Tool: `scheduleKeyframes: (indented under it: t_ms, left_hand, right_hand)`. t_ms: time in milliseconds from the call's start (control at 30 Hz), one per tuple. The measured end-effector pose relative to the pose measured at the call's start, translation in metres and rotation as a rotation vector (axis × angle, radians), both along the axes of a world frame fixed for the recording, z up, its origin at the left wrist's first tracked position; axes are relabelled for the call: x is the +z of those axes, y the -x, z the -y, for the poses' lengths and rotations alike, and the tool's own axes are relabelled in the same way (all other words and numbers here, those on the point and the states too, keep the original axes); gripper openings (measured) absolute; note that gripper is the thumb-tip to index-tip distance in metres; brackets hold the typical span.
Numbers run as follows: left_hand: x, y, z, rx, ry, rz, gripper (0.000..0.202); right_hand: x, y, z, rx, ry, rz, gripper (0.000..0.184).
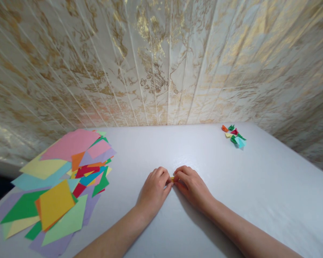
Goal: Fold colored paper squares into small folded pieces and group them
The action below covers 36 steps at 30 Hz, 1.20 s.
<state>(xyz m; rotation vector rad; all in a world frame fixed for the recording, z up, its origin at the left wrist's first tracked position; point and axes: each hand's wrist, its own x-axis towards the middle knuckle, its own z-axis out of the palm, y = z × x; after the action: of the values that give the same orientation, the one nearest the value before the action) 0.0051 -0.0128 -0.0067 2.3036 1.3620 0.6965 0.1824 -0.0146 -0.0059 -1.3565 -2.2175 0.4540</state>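
Both hands meet over the middle of the white table point(140, 150), fingertips almost touching. Between them shows a small sliver of yellow folded paper point(172, 178), mostly hidden by the fingers. My left hand point(158, 182) pinches it from the left, thumb and fingers pressed together. From the other side my right hand point(190, 182) pinches it with thumb and index finger, the remaining fingers curled. The exact shape of the fold cannot be made out.
A loose spread of coloured paper sheets point(56, 202) covers the table's left side, a large pink sheet point(72, 143) at its back. Several small folded paper pieces point(234, 135) lie at the far right. A gold-patterned curtain point(156, 71) hangs behind the table's back edge.
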Motion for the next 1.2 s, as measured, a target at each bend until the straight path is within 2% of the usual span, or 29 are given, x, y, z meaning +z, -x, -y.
scheduleKeyframes:
  t_ms: [467, 733, 967, 1100, 1200]
  left_hand:
    - [0.010, -0.003, 0.002, 0.050, 0.020, -0.142, 0.014]
    - [0.004, -0.005, -0.002, 0.056, 0.018, -0.173, 0.016]
    - [-0.002, 0.005, -0.003, -0.011, -0.003, -0.024, 0.014]
    - [-0.004, 0.006, -0.004, 0.016, 0.027, 0.070, 0.010]
    - [-0.005, 0.005, -0.005, 0.040, 0.034, 0.105, 0.011]
  right_hand:
    - [0.002, 0.005, -0.003, -0.079, 0.050, -0.026, 0.014]
    - [0.001, 0.015, -0.003, -0.139, 0.037, 0.119, 0.012]
    - [-0.005, -0.005, 0.001, 0.048, 0.016, -0.114, 0.016]
    - [-0.004, -0.009, 0.000, 0.097, 0.037, -0.157, 0.025]
    - [-0.003, -0.008, -0.002, 0.110, 0.039, -0.161, 0.023]
